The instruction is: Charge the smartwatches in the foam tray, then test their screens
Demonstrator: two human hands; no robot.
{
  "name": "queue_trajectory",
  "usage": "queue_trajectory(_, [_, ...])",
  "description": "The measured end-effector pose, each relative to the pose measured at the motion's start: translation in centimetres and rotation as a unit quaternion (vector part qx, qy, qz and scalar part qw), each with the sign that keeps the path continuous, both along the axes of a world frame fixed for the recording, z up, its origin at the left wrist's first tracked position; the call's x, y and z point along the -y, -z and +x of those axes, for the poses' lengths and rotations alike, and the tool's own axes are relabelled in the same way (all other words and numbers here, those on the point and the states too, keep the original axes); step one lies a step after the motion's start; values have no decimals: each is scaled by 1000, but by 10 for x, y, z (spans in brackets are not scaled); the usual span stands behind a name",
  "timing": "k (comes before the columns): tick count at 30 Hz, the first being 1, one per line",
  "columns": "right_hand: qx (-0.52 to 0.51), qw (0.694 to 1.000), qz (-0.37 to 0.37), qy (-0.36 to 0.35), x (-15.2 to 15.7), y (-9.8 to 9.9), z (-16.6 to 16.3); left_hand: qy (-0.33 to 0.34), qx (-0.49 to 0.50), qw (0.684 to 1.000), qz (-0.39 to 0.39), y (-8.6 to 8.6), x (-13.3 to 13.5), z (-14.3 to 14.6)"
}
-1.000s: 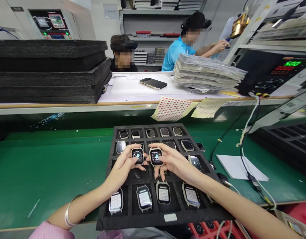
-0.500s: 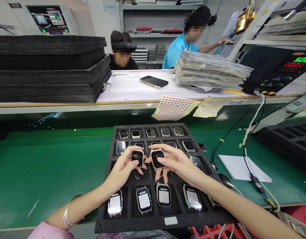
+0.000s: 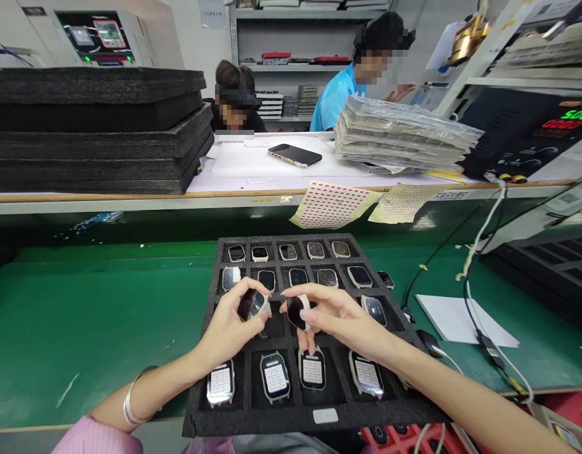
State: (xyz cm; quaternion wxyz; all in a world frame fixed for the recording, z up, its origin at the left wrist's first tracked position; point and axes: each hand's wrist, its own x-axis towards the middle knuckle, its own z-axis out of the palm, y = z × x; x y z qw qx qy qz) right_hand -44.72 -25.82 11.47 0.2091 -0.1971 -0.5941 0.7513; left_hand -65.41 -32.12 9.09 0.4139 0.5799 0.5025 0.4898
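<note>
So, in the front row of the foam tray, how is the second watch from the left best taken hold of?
Probably from above, with a light pinch on the two long side edges of the watch. It lies screen up, sunk between the walls of the black foam tray, and gaps show along both long sides. This grip also keeps off its lit face.

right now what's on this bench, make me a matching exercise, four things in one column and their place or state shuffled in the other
Column one
1. phone
2. left hand
3. foam tray
4. power supply

Column two
A. black and gridded
B. showing green and red digits
C. lying on the white shelf
D. gripping a watch

Pairs: 1-C, 2-D, 3-A, 4-B
</note>
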Motion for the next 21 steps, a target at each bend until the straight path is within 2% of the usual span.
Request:
queue_trajectory(7, [3,1000,-14,19,3,-2,-3,-4,5,1000,14,2,-2,3])
queue_trajectory(13, [-2,1000,-13,5,2,0,-3,-1,18,1000,16,3,0,4])
queue_trajectory(21, [18,1000,-7,-1,2,0,-3,4,-11,999,31,-1,0,3])
